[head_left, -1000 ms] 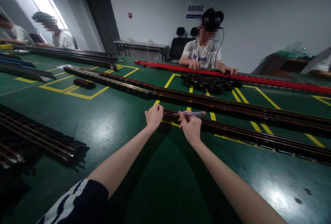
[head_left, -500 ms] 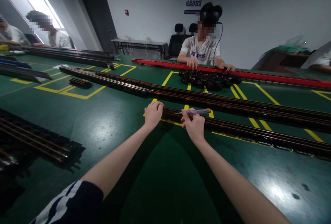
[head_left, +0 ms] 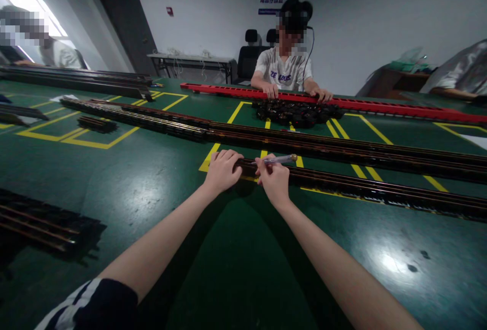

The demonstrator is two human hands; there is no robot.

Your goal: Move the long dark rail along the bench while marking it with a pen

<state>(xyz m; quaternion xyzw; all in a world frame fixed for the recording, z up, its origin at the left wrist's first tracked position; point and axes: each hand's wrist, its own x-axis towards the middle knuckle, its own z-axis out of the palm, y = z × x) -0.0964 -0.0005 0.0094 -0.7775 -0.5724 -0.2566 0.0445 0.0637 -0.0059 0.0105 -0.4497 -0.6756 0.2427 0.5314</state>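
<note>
green bench (head_left: 144,167), dark rail (head_left: 353,185) with work under way

work on the rail looks in progress: the right hand (head_left: 272,183) pinches a pen-like tool (head_left: 283,159), its tip pointing at the rail between the hands. how much is done and what is left cannot be told; the rail is too dark to read. the left hand (head_left: 224,172) rests with bent fingers at the rail's left end; whether it grips is unclear. from there the rail runs behind the right hand and out of view rightward. a second dark bundle (head_left: 323,144) lies just beyond.
</note>
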